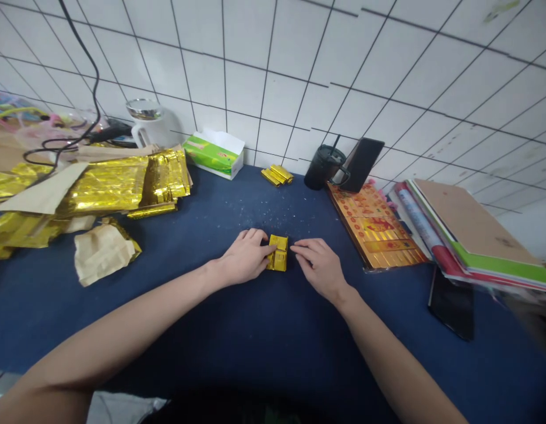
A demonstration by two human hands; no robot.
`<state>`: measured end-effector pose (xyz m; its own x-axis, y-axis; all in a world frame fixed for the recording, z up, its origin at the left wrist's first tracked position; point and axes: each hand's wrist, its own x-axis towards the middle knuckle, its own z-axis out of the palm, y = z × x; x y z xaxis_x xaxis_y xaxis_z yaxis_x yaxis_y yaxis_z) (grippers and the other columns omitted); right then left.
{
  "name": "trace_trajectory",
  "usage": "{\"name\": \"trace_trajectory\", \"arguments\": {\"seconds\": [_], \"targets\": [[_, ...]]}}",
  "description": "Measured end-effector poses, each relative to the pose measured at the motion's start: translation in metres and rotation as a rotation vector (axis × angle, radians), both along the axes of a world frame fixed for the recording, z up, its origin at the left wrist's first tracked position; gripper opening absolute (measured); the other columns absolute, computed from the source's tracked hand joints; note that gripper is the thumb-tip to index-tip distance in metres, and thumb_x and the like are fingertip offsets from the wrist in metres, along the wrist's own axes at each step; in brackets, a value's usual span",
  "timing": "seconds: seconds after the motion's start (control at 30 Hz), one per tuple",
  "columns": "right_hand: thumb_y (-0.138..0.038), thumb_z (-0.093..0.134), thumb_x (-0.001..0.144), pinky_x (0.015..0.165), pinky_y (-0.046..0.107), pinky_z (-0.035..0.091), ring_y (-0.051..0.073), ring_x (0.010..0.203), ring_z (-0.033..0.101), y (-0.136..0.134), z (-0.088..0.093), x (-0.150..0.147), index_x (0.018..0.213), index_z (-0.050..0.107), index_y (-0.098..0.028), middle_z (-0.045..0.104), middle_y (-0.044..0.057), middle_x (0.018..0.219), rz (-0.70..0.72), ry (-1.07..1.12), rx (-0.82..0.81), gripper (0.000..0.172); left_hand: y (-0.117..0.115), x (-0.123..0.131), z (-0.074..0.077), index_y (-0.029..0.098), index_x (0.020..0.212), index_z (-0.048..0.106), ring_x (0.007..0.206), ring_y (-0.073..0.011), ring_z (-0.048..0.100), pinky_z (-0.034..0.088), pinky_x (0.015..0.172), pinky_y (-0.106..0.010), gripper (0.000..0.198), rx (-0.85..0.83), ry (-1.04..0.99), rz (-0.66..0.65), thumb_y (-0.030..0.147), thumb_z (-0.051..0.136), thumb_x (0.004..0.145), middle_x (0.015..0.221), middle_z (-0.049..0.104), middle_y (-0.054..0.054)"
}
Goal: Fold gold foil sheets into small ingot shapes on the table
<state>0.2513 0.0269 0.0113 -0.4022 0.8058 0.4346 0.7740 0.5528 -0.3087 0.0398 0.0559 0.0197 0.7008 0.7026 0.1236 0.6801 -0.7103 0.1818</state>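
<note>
A small folded piece of gold foil paper point(279, 261) lies on the dark blue tabletop in front of me, with a crease line across its middle. My left hand point(245, 257) grips it from the left side, thumb resting on top and the other fingers curled at its edge. Just off its right edge is my right hand point(320, 265), fingers stretched toward the paper and apart from it, holding nothing that I can see. Farther back, near the wall, sit several folded gold foil pieces point(277, 174).
At left are stacked gold foil sheets point(109, 182) and a crumpled sheet point(104, 252). A tissue box point(215, 154), white mug point(152, 125) and black cup point(322, 168) stand near the tiled wall. At right lie orange printed sheets point(374, 227), notebooks point(480, 221) and a black phone point(452, 303).
</note>
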Motion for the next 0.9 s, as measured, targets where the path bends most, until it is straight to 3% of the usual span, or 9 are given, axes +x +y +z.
{"name": "trace_trajectory", "arguments": {"seconds": [0.2, 0.33, 0.47, 0.57, 0.63, 0.9], "targets": [[-0.015, 0.05, 0.082, 0.095, 0.049, 0.034, 0.026, 0.118, 0.038, 0.012, -0.003, -0.004, 0.106, 0.061, -0.021, 0.054, 0.008, 0.12, 0.126, -0.216, 0.024, 0.027, 0.008, -0.001, 0.007, 0.024, 0.113, 0.056, 0.085, -0.0209, 0.046, 0.037, 0.072, -0.032, 0.036, -0.022, 0.088, -0.091, 0.015, 0.043, 0.08, 0.091, 0.049, -0.007], [-0.016, 0.053, 0.081, 0.086, 0.041, 0.04, 0.022, 0.097, 0.049, 0.017, 0.003, -0.009, 0.086, 0.066, -0.02, 0.06, 0.008, 0.097, 0.186, -0.201, -0.04, 0.015, 0.012, -0.004, 0.006, 0.023, 0.116, 0.055, 0.08, -0.0187, 0.047, 0.037, 0.073, -0.03, 0.042, -0.044, 0.11, -0.142, 0.009, 0.043, 0.078, 0.085, 0.05, -0.006], [-0.016, 0.054, 0.081, 0.071, 0.032, 0.042, 0.017, 0.077, 0.048, 0.016, 0.008, -0.012, 0.079, 0.066, -0.021, 0.058, 0.004, 0.079, 0.233, -0.217, -0.159, 0.013, 0.012, -0.006, 0.009, 0.023, 0.111, 0.057, 0.073, -0.0148, 0.05, 0.037, 0.067, -0.025, 0.04, -0.193, 0.065, -0.151, 0.008, 0.042, 0.078, 0.079, 0.049, -0.003], [-0.015, 0.053, 0.081, 0.069, 0.03, 0.04, 0.016, 0.074, 0.046, 0.017, 0.013, -0.014, 0.078, 0.065, -0.021, 0.057, 0.003, 0.076, 0.26, -0.254, -0.25, 0.014, 0.011, -0.005, 0.015, 0.02, 0.092, 0.063, 0.065, -0.0118, 0.051, 0.037, 0.061, -0.023, 0.024, -0.355, 0.015, -0.136, 0.024, 0.041, 0.085, 0.076, 0.047, -0.001], [-0.014, 0.053, 0.081, 0.07, 0.03, 0.04, 0.015, 0.073, 0.047, 0.021, 0.015, -0.017, 0.078, 0.064, -0.021, 0.057, 0.002, 0.076, 0.278, -0.266, -0.31, 0.013, 0.01, -0.004, 0.017, 0.019, 0.083, 0.063, 0.064, -0.0119, 0.051, 0.038, 0.06, -0.023, 0.025, -0.409, -0.012, -0.126, 0.035, 0.044, 0.085, 0.075, 0.047, -0.001], [-0.017, 0.057, 0.078, 0.066, 0.028, 0.041, 0.015, 0.073, 0.05, 0.032, 0.012, -0.024, 0.076, 0.054, -0.019, 0.054, 0.0, 0.077, 0.199, -0.246, -0.361, 0.004, 0.005, 0.001, 0.012, 0.017, 0.086, 0.06, 0.065, -0.0129, 0.054, 0.039, 0.06, -0.023, 0.014, -0.303, 0.038, -0.062, 0.027, 0.051, 0.081, 0.076, 0.051, -0.001]]}}
